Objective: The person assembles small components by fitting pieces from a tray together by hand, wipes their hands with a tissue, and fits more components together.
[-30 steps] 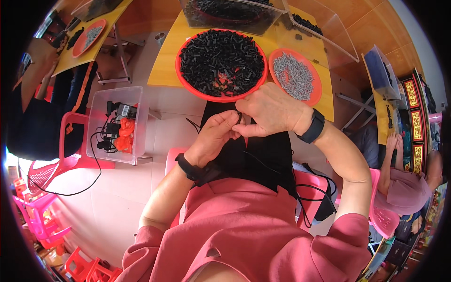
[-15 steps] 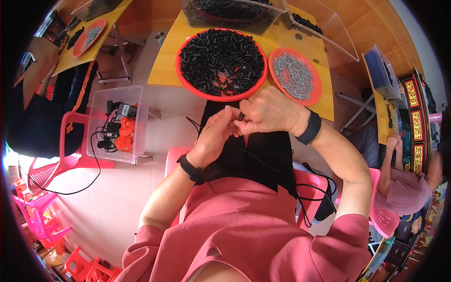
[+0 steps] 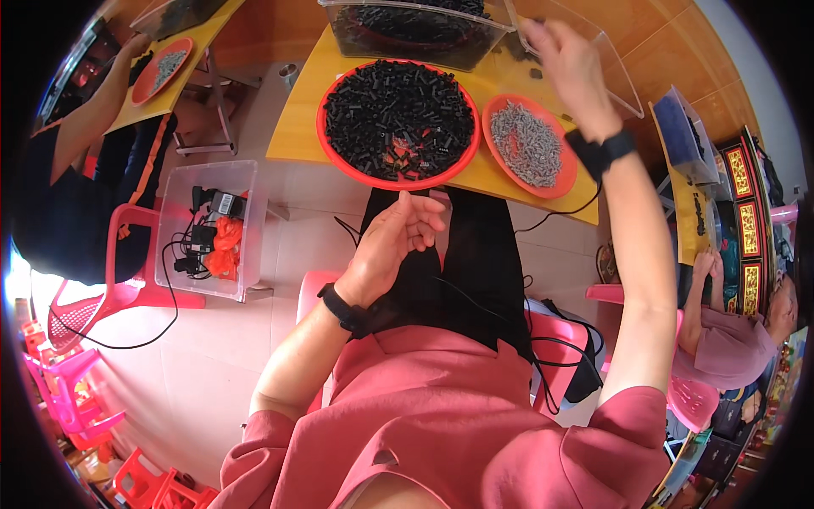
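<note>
My left hand (image 3: 394,242) is above my lap, half cupped, its fingers loosely apart and nothing visible in them. My right hand (image 3: 566,68) reaches over the clear plastic bin (image 3: 623,72) at the far right of the table, fingers stretched out and slightly blurred. Small dark pieces lie close to its fingertips. Between my hands and the table's far side sits a red round tray (image 3: 373,177) heaped with small black plastic parts (image 3: 394,110). Right of it is a smaller orange-red plate (image 3: 560,182) full of small grey parts (image 3: 526,144), below my right wrist.
A larger clear bin (image 3: 415,34) of black parts stands at the table's back. On the floor at left, a clear box (image 3: 170,254) holds black adapters and orange bags. Cables trail beside the pink chair (image 3: 555,373). Other people work at side tables left and right.
My hands have parted. The right one went from the small dark piece at my left fingers up and right to the bin. My left hand stays nearly in place, its fingers loosened.
</note>
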Demonstrator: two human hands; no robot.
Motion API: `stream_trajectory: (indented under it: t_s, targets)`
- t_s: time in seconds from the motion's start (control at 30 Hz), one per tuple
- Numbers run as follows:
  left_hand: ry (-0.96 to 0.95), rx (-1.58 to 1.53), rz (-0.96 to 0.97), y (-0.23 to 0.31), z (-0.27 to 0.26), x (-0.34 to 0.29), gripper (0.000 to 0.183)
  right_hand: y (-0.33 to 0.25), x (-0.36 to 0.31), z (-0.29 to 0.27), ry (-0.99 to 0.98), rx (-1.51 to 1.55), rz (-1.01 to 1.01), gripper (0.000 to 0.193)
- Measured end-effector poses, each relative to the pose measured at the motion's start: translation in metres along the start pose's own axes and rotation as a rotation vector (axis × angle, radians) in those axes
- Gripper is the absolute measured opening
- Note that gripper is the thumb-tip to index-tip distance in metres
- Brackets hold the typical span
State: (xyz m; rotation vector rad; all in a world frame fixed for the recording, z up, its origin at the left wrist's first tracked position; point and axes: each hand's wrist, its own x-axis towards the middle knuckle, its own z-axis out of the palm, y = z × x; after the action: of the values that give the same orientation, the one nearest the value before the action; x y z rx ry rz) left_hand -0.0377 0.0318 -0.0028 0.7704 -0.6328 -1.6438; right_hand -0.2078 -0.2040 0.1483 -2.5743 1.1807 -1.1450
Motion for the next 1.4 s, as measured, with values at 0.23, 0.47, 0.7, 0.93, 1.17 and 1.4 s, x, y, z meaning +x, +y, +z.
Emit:
stream_trajectory:
  t_s: [0.23, 0.47, 0.7, 0.93, 1.17, 1.4]
  targets:
    - [0.009, -0.002, -0.004, 0.001, 0.000, 0.001, 0.048, 0.015, -0.006, 0.031, -0.242, -0.038, -0.017, 0.022]
    - [0.060, -0.002, 0.041, -0.001, -0.001, 0.000, 0.042, -0.052, -0.062, 0.111, -0.507, 0.168, -0.141, 0.018]
    - [0.074, -0.027, 0.045, -0.001, -0.002, 0.000, 0.042, -0.064, -0.063, 0.134, -0.601, 0.021, -0.253, 0.015]
    - [0.098, -0.042, 0.056, -0.001, -0.004, 0.001, 0.040, -0.069, -0.068, 0.127, -0.589, -0.090, -0.433, 0.014]
    - [0.184, -0.057, 0.091, -0.002, -0.005, 0.001, 0.038, -0.067, -0.073, 0.134, -0.527, -0.157, -0.556, 0.010]
    - [0.207, -0.061, 0.095, -0.003, -0.005, 0.001, 0.036, -0.068, -0.074, 0.132, -0.459, -0.051, -0.568, 0.013]
